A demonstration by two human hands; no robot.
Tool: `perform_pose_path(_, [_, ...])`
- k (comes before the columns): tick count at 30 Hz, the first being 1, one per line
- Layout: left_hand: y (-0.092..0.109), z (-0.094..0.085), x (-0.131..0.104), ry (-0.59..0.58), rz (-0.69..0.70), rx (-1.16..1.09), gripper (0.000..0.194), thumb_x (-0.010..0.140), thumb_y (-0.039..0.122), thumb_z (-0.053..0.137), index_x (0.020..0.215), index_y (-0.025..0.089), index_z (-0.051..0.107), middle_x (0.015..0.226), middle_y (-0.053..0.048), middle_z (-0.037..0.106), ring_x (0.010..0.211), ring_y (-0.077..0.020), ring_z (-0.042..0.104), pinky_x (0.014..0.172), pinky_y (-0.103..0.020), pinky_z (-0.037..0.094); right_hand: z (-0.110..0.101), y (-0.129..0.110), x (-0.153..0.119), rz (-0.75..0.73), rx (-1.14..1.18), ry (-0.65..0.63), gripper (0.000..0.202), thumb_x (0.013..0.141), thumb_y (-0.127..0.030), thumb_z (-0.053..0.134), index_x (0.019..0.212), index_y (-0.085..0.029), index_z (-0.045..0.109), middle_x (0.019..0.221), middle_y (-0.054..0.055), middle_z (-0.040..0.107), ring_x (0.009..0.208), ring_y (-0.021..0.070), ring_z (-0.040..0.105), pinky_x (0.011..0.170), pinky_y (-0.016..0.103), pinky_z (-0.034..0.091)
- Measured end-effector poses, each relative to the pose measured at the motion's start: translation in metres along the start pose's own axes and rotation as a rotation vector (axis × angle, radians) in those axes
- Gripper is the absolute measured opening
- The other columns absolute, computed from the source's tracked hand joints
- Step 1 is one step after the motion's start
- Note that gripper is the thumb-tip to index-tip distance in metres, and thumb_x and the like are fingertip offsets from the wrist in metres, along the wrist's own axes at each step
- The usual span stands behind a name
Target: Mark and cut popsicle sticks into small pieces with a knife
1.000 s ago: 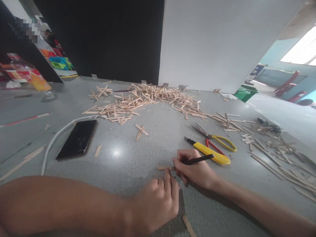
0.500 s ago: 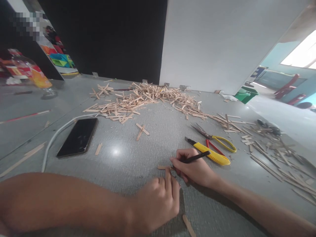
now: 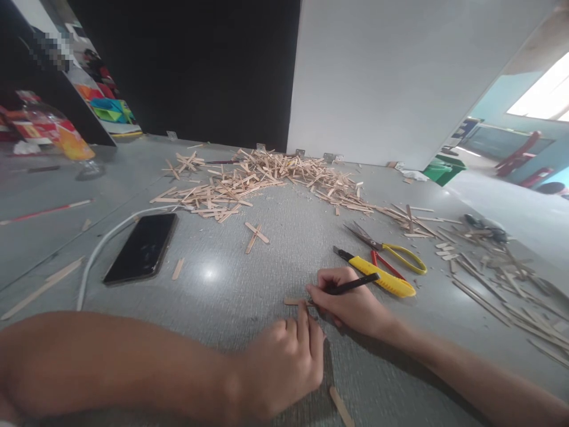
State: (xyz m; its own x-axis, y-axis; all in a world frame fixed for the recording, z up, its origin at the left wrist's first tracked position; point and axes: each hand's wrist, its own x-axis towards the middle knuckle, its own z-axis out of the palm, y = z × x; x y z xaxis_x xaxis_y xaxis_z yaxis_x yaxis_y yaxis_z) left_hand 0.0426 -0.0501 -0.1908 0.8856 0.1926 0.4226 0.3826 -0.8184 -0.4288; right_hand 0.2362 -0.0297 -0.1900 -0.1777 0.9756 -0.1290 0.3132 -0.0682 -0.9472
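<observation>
A black pen (image 3: 353,283) slants up and right out of my right hand (image 3: 349,302), which is closed around it in a writing grip. Its tip is hard to see among my fingers. Under both hands lies a short flat wooden stick (image 3: 291,302), its left end showing. My left hand (image 3: 288,365) rests with its fingers curled and one fingertip pressing the stick onto the grey table (image 3: 231,308). Two sticks crossed over each other (image 3: 256,237) lie farther ahead. Another wooden stick (image 3: 340,406) is below my left hand, near the bottom edge.
Right of my hands lie a yellow box cutter (image 3: 382,277) and scissors (image 3: 402,255). A heap of wooden sticks (image 3: 267,172) spreads along the back; cut strips (image 3: 502,284) lie far right. On the left are a phone (image 3: 141,246), a white cable (image 3: 95,255) and a bottle (image 3: 66,136).
Almost nothing differs. Both hands keep their places on the stick and the pen, and the view has shifted very slightly.
</observation>
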Motion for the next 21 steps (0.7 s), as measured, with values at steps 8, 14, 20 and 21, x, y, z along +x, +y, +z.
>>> perform_pose_path(8, [-0.0013,-0.0018,0.0004,0.009,-0.008,0.003,0.028,0.083,0.005,0.052,0.094,0.002,0.077,0.093,-0.024,0.08,0.063,-0.0236,0.076,0.049,-0.027,0.055,-0.0002,-0.0023,-0.0001,-0.018,-0.032,0.009,0.038,0.093,-0.027,0.061,0.059,-0.023,0.043,0.044,-0.008,0.045,0.033,0.0061,0.041,0.033,0.017,0.026])
perform_pose_path(14, [-0.0007,-0.0007,0.0001,0.017,-0.011,0.001,0.027,0.082,0.005,0.053,0.094,0.003,0.077,0.093,-0.022,0.081,0.063,-0.0232,0.076,0.049,-0.027,0.055,-0.0002,-0.0015,-0.0012,-0.01,-0.03,0.008,0.037,0.092,-0.023,0.06,0.059,-0.023,0.043,0.043,-0.008,0.048,0.033,0.0067,0.044,0.032,0.016,0.029])
perform_pose_path(20, [-0.0006,0.0026,-0.0012,0.019,-0.007,0.02,0.026,0.084,0.007,0.054,0.096,0.003,0.077,0.092,-0.022,0.081,0.064,-0.0225,0.075,0.049,-0.026,0.052,-0.001,-0.0065,-0.0019,0.028,-0.026,0.008,0.037,0.09,-0.022,0.059,0.057,-0.024,0.042,0.04,-0.008,0.048,0.03,0.0077,0.046,0.03,0.016,0.031])
perform_pose_path(21, [-0.0004,0.0033,-0.0016,0.018,-0.007,0.019,0.026,0.084,0.007,0.054,0.096,0.003,0.076,0.092,-0.021,0.081,0.063,-0.0223,0.075,0.049,-0.026,0.052,-0.0011,-0.007,-0.0022,0.039,-0.02,0.006,0.037,0.09,-0.022,0.059,0.058,-0.024,0.042,0.04,-0.008,0.049,0.03,0.0077,0.046,0.029,0.015,0.031])
